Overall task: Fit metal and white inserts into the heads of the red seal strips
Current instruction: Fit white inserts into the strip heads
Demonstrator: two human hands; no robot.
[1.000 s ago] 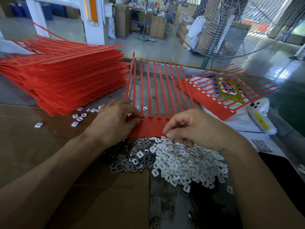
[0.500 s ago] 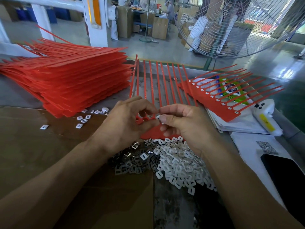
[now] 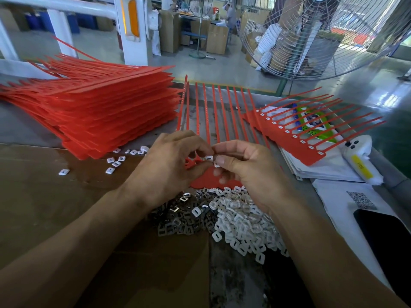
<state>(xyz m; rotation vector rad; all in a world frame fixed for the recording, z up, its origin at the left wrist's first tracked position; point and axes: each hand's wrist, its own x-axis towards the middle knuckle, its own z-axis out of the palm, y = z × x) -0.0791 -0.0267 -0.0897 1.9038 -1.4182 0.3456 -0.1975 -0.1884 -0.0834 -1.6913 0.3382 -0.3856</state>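
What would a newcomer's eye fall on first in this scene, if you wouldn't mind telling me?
Probably the tall stack of red seal strips at the far left of the table, the brightest mass in view. Next, the two hands meeting at centre, left hand and right hand pinching a small white insert over a red strip sheet. Below them lies a heap of white inserts beside darker metal inserts.

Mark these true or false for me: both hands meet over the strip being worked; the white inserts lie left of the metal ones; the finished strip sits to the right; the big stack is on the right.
1. Both hands, left hand and right hand, meet at a white insert over the red seal strip. True.
2. The white inserts pile lies left of the metal inserts pile. False: it lies right of them.
3. A strip with white inserts fitted lies to the right. True.
4. The stack of red strips is on the right. False: it is on the left.
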